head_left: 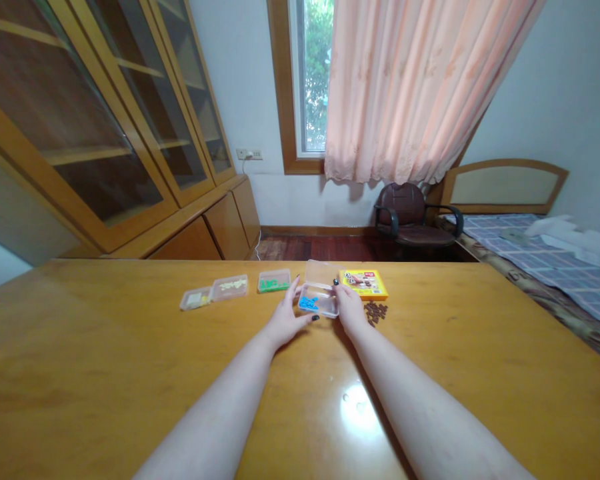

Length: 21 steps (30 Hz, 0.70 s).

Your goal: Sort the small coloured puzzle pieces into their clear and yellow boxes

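Observation:
A clear plastic box [327, 308] with its lid [321, 272] swung up at the back is gripped from both sides. My left hand [286, 320] curves round its left side, thumb at the front edge. On the right side my right hand [350, 308] holds it, the fingers partly hidden. Small blue pieces [309, 304] lie in the left part of the box. Just right of my right hand is a loose pile of small brown pieces [376, 312], in front of a yellow box [375, 283] with a printed top.
To the left stand a clear box with green pieces [274, 281] and an open clear box with pale pieces [231, 287]. All rest on a glossy wooden table [130, 373]. Beyond it are a glass-door cabinet [180, 143], an armchair [407, 213] and a bed [525, 233].

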Motion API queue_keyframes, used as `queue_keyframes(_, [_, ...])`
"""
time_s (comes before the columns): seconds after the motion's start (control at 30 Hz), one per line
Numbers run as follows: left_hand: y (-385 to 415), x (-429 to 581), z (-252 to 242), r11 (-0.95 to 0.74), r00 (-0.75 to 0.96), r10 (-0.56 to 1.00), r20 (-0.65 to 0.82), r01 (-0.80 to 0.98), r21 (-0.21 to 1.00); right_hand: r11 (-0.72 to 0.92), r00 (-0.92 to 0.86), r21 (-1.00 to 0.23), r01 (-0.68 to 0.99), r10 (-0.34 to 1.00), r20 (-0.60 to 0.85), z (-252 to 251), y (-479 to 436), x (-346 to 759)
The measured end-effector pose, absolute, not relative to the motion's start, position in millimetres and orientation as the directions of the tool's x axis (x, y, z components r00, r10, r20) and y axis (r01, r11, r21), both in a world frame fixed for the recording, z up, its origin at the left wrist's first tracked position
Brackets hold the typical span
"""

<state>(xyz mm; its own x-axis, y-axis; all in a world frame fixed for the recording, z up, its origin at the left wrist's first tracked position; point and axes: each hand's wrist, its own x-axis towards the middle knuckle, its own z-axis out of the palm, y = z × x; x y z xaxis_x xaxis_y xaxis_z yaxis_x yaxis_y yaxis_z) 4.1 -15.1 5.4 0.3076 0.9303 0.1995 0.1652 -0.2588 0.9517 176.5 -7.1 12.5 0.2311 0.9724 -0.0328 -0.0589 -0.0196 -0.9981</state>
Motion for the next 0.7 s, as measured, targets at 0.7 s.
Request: queue_keyframes(0.7, [-5, 1, 1, -0.146, 0.084, 0.988, 0.133, 0.167, 0.975, -0.306, -0.377, -0.789, -0.533, 0.92, -0.103, 32, -19, 181])
